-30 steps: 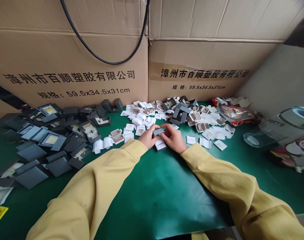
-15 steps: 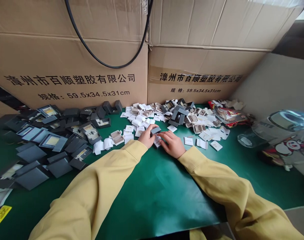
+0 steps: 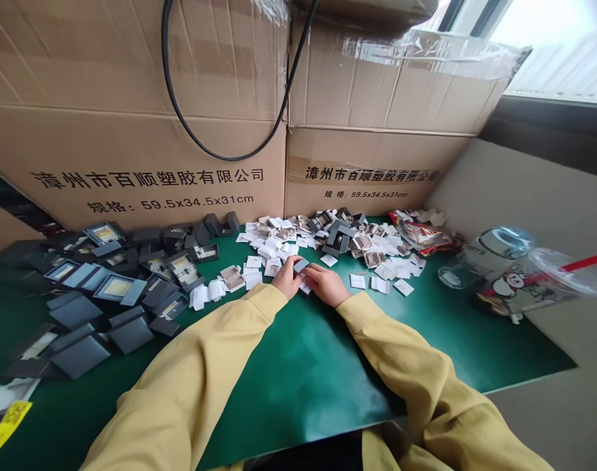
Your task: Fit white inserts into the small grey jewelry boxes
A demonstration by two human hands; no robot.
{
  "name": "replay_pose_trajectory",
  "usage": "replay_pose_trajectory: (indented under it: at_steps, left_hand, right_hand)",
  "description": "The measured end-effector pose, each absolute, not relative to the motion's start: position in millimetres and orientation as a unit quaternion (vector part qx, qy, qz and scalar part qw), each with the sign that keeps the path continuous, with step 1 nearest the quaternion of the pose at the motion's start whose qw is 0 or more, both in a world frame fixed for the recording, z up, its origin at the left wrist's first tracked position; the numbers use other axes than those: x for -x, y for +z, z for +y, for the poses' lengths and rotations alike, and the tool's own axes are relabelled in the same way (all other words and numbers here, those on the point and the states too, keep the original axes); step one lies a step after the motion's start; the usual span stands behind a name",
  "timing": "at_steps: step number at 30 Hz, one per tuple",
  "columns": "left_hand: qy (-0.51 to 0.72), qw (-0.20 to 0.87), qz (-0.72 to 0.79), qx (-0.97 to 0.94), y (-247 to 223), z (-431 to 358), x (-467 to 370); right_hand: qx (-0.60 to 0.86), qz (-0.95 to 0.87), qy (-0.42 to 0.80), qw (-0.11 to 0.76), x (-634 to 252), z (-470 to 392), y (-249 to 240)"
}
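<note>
Pinched narrowly in the left hand (image 3: 286, 279) at twelve o'clock is a small dark box (image 3: 302, 265), the right hand (image 3: 328, 286) close by (its grip unclear), while dark boxes (image 3: 131, 334) crowd ten o'clock, some open, and white slips (image 3: 357, 281) lie unboxed toward one.

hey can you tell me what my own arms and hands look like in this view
Both arms wear long, loose, mustard-yellow sleeves, plain and creased, with cuffs at the wrists. The left hand and right hand are bare, with no gloves visible.
</note>
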State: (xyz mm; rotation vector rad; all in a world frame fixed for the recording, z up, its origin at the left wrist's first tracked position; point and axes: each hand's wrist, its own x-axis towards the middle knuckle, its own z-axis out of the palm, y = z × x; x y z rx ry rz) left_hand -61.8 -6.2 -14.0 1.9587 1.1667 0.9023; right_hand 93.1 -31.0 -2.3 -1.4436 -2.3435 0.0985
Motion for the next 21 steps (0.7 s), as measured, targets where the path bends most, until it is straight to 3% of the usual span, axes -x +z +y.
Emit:
replay_pose_trajectory:
  at_steps: [9, 15, 18, 21]
  left_hand:
    - [0.284, 0.427, 0.320, -0.797, -26, 13, 83]
    - [0.349, 0.528, 0.323, -0.703, -23, 12, 80]
    - [0.408, 0.456, 0.393, -0.687, -9, 1, 70]
    - [0.442, 0.335, 0.465, -0.690, 5, -7, 52]
  right_hand:
    - [0.528, -0.825, 0.069, 0.189, -93, -35, -2]
    - [0.516, -0.727, 0.169, 0.421, -77, -39, -14]
    - [0.495, -0.613, 0.309, 0.532, -71, -37, -14]
    - [0.445, -0.538, 0.434, 0.569, -75, -35, -10]
